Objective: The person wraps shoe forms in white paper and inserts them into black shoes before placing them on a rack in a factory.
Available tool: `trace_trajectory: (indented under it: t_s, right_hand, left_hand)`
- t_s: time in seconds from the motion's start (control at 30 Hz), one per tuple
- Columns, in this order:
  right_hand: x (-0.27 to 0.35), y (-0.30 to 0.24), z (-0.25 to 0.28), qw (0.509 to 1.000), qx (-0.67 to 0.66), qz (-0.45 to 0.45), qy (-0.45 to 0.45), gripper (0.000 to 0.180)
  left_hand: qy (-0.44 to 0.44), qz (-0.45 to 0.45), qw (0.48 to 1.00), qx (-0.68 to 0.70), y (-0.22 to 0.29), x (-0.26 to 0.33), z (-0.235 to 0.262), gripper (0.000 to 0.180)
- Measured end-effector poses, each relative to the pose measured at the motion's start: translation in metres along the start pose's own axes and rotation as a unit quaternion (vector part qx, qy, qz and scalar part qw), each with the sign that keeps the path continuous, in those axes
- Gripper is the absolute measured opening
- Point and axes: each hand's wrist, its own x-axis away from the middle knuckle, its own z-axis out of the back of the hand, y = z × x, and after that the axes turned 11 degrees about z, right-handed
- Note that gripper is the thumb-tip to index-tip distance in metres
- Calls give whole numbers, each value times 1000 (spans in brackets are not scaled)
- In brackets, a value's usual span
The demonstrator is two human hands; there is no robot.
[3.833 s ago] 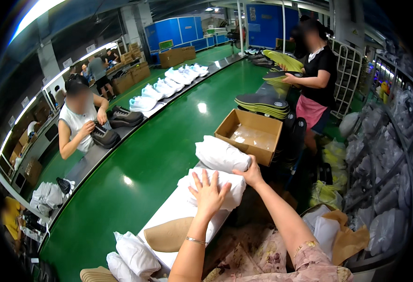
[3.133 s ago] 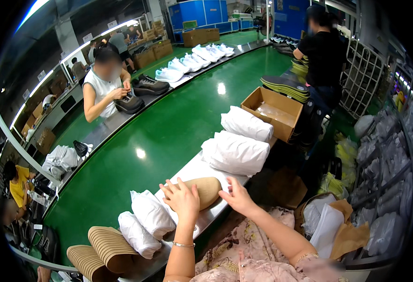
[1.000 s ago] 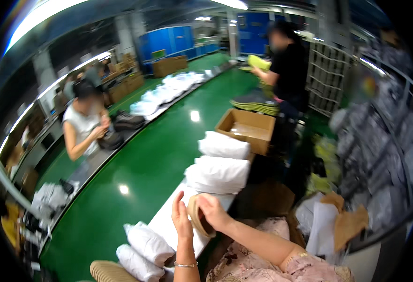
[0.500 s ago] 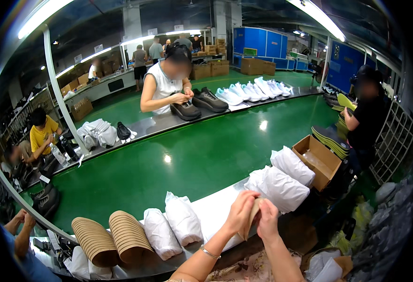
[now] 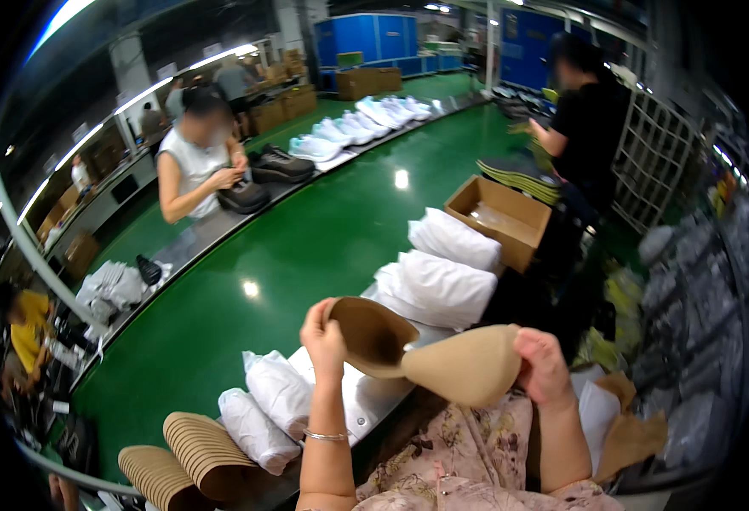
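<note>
Both grips are pinching: my left grip (image 5: 323, 339) has the far left edge of a brown cardboard form (image 5: 464, 366) between thumb and fingers, and my right grip (image 5: 545, 366) closes on its right end. So the form lies between my hands, right of the left one and left of the right one, its long axis running left to right across the body. It shows as two curved lobes meeting at a narrow middle; I can't tell whether they are one piece or two. The left lobe turns its hollow toward me, the right its smooth outside, and that middle sits somewhat nearer the left hand. I have it raised over the near edge of the white-topped counter (image 5: 361, 410). Beyond it, at the far right end, stands an open cardboard box (image 5: 521, 243) with clear plastic (image 5: 491, 218) inside, just past two white wrapped bundles (image 5: 447, 289). Another white pair (image 5: 259, 430) lies near left, beside two nested stacks of brown forms (image 5: 208, 451). Low on the right I see white paper (image 5: 597, 413) and brown paper (image 5: 641, 441), but what holds them is mostly hidden
</note>
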Motion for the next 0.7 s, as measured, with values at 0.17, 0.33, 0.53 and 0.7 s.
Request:
trace_trajectory:
  t_s: [0.17, 0.33, 0.53, 0.7]
  right_hand:
    - [28, -18, 60, 991, -68, 64, 100, 23]
    - [63, 7, 116, 964, -153, 49, 212, 25]
    - [85, 21, 133, 944, -188, 41, 269, 30]
    - [90, 21, 145, 934, -213, 34, 284, 26]
  left_hand:
    - [28, 89, 993, 78, -44, -7, -4, 23]
    - [110, 74, 990, -55, -100, 7, 0, 26]
    - [100, 50, 955, -274, -98, 19, -3, 53]
    - [142, -122, 932, -310, -22, 58, -33, 47]
